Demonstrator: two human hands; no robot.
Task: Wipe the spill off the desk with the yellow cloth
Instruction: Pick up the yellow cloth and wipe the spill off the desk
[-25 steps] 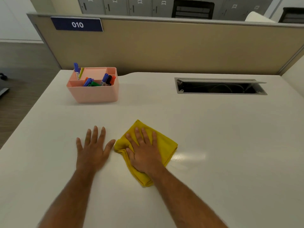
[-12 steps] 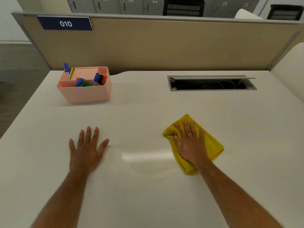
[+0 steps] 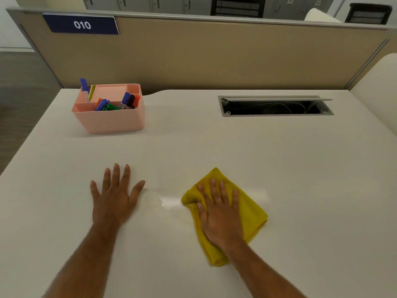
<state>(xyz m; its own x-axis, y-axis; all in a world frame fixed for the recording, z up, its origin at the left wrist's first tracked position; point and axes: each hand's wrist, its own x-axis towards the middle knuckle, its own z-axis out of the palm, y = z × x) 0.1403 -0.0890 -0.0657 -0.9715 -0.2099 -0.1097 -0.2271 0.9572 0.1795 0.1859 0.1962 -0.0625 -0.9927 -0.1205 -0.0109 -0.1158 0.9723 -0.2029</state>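
The folded yellow cloth (image 3: 249,211) lies on the white desk (image 3: 300,168), in front of me and a little right of centre. My right hand (image 3: 219,214) presses flat on it, fingers spread, the thumb catching a bunched fold at its left edge. A faint glossy wet patch (image 3: 169,203) shines on the desk just left of the cloth. Further left, my left hand (image 3: 113,198) rests palm down on the bare desk with its fingers apart, holding nothing.
A pink organiser (image 3: 109,119) with several markers stands at the back left. An open cable slot (image 3: 276,106) is cut into the desk at the back right. A beige partition (image 3: 214,57) with a "010" sign closes the far edge.
My right hand swept the cloth from beside my left hand out to the right, then partway back left over the wet patch. My left hand stayed put.
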